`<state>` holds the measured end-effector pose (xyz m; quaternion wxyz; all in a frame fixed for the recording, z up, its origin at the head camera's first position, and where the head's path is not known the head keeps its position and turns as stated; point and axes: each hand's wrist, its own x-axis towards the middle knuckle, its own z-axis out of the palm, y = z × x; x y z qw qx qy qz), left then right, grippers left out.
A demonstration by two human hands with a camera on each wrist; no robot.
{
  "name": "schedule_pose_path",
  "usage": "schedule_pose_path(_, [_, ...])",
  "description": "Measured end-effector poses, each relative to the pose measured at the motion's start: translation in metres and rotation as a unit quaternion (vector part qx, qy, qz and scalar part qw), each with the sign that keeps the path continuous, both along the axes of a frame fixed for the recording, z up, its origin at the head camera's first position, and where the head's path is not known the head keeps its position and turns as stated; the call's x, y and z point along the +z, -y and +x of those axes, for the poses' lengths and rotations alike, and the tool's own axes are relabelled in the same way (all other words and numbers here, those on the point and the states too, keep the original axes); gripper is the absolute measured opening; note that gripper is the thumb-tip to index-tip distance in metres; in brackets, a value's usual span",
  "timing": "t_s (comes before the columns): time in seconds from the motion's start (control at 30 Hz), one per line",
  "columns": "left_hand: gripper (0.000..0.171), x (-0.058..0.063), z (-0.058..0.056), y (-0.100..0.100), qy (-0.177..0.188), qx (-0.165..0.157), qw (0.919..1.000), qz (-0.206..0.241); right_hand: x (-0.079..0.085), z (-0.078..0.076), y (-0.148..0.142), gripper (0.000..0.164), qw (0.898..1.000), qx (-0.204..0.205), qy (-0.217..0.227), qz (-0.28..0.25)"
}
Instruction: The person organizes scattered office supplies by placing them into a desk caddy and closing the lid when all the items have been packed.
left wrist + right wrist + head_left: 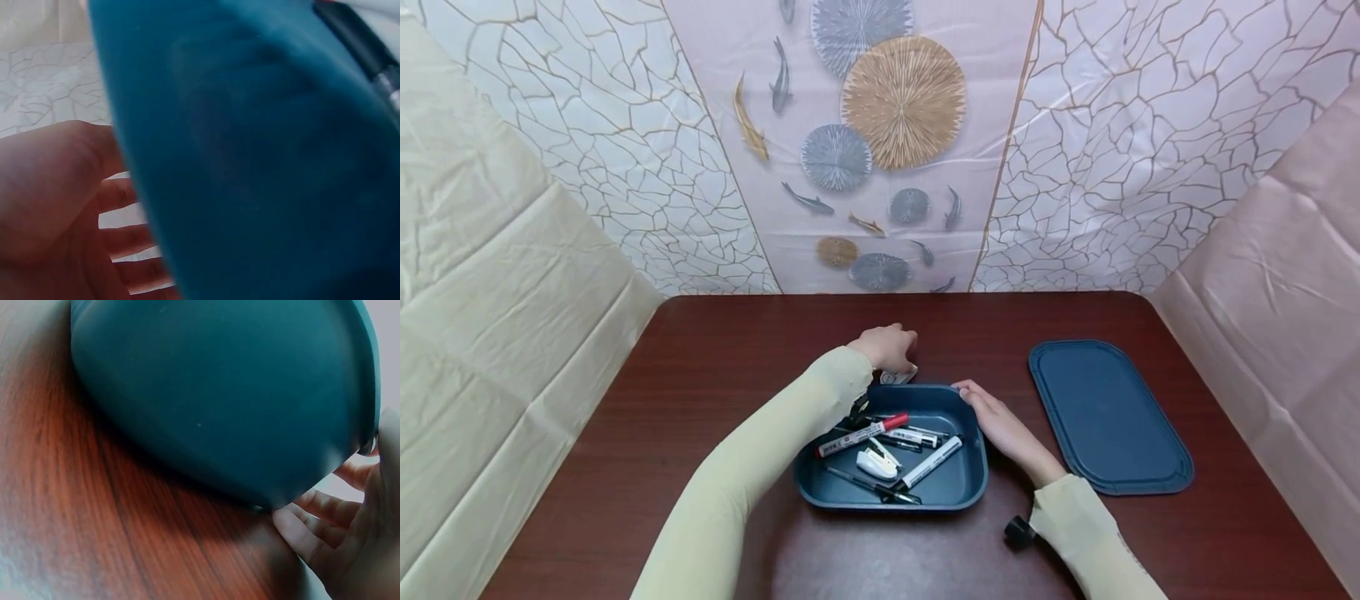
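A dark blue plastic bin (966,475) sits mid-table, holding a red-capped marker (862,435), a white marker (934,461), several black pens and a small white stapler (877,462). My left hand (887,347) reaches across its far left corner and grips a small white object with grey print (897,377) just behind the far rim. In the left wrist view the bin's wall (206,156) covers that hand's fingertips. My right hand (1003,425) holds the bin by its far right corner; in the right wrist view the fingers (297,534) curl against the outer wall.
A flat dark blue lid (1108,417) lies on the brown table (715,400) to the right of the bin. Patterned cloth (902,250) hangs behind the table, with pale fabric walls on both sides. A black wrist camera (1018,533) sticks out from the right sleeve.
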<state>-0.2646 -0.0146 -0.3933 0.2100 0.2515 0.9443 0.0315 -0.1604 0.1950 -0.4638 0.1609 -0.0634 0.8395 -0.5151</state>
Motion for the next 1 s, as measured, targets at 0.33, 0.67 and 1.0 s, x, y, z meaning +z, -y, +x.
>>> schedule_pose_path(0.33, [0.042, -0.016, 0.006, -0.004, 0.0, -0.016, 0.9998, -0.015, -0.002, 0.0, -0.001, 0.045, 1.0, -0.004, 0.004, -0.003])
schedule_pose_path(0.67, [0.035, -0.023, 0.005, -0.007, -0.012, -0.004, 0.9999, -0.007, -0.002, 0.0, -0.001, 0.047, 1.0, 0.003, -0.003, -0.002])
schedule_pose_path(1.0, [0.013, -0.026, 0.0, -0.004, -0.03, -0.027, 0.9986, 0.035, -0.002, -0.001, -0.002, 0.048, 1.0, 0.002, 0.0, -0.004])
